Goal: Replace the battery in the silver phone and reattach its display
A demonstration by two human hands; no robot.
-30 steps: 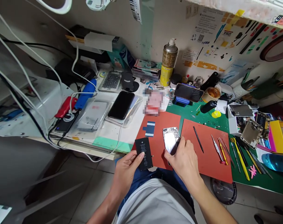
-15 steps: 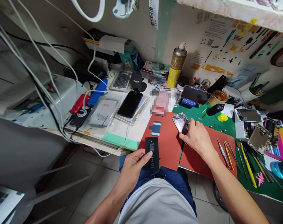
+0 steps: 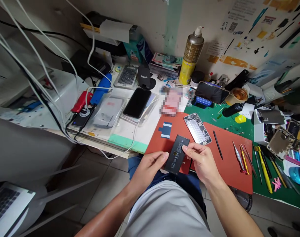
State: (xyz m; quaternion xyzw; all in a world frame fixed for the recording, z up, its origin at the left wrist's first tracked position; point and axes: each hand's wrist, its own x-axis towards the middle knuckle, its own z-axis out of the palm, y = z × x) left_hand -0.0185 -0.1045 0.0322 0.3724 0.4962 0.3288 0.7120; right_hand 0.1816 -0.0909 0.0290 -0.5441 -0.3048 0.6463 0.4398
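The left hand (image 3: 150, 166) is holding the left side of a black battery (image 3: 176, 158) in a narrow grip, while the right hand (image 3: 201, 161) is pinching its upper right edge. The battery is hanging tilted over the front edge of the surface (image 3: 122, 130), above the left red mat (image 3: 153, 145). An opened phone housing (image 3: 198, 128) is lying by the rear left corner of the right red mat (image 3: 227, 171), where a black stick tool (image 3: 217, 144) is resting.

The phone housing (image 3: 197, 129) lies behind the battery (image 3: 176, 159).
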